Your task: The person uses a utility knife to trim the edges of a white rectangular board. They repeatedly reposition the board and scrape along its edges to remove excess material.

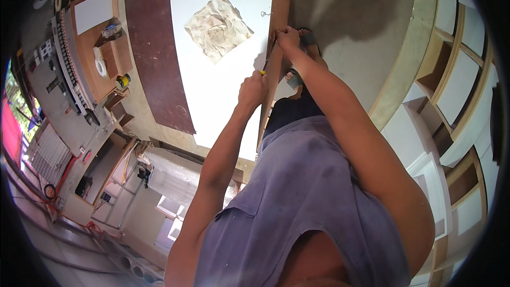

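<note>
My left hand (252, 91) is closed round a hand tool (263, 72). A bit of yellow and a thin dark shaft show beyond the fist, beside the brown wooden edge (275, 66) of a white panel. The tool's exact kind is too small to tell. Farther along that edge, my right hand (288, 38) has its fingers pinched together against the wood; whatever is between them is hidden. On the panel's white face (218, 101) lies a crumpled, stained sheet (219, 27). A small wire-like piece (265, 14) is near the edge.
A dark reddish-brown board (154, 48) runs along the panel's left side. Farther left are an open wooden box (93, 74), a white tape roll (100, 62) and a yellow-and-black tape measure (123, 81). White-fronted wooden cabinets (457, 85) line the right. My sandalled feet (294, 78) stand beside the panel.
</note>
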### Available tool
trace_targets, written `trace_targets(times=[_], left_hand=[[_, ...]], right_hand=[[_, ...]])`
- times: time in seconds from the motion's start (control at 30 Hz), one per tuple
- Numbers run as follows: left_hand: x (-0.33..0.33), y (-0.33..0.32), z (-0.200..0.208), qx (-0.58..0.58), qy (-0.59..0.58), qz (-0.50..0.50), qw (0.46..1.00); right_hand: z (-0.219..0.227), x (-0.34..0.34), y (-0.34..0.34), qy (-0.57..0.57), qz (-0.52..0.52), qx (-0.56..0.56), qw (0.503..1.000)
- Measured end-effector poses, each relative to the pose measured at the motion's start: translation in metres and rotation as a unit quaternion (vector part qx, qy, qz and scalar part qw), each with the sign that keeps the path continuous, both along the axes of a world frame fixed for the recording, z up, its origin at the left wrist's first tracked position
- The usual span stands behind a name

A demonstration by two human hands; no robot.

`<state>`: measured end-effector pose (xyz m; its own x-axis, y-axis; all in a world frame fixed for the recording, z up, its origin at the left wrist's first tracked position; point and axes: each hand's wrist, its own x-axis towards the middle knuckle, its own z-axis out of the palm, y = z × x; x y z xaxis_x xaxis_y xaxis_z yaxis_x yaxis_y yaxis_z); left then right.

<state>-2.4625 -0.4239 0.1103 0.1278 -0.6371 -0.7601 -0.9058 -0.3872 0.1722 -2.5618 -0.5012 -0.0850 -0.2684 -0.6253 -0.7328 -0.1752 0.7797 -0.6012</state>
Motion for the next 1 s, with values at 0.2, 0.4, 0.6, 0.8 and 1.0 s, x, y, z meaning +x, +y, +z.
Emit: trace_targets(times=[0.2, 0.4, 0.6, 0.8, 1.0], left_hand=[[0.009, 0.03, 0.019, 0.01, -0.004, 0.01, 1.0], [0.009, 0.036, 0.004, 0.004, 0.008, -0.001, 1.0], [0.02, 0.076, 0.021, 0.028, 0.006, 0.028, 0.999], [0.019, 0.083, 0.007, 0.002, 0.009, 0.014, 1.0], [0.027, 0.113, 0.022, 0.017, 0.004, 0.028, 0.999]], right_hand=[[0.02, 0.004, 0.044, -0.079, -0.014, -0.037, 0.996], [-0.015, 0.01, 0.047, -0.018, -0.021, -0.08, 0.996], [0.01, 0.014, 0.09, -0.11, -0.013, -0.021, 0.994], [-0.012, 0.022, 0.093, 0.008, -0.01, -0.063, 0.998], [0.016, 0.024, 0.133, -0.063, -0.014, -0.095, 0.993]])
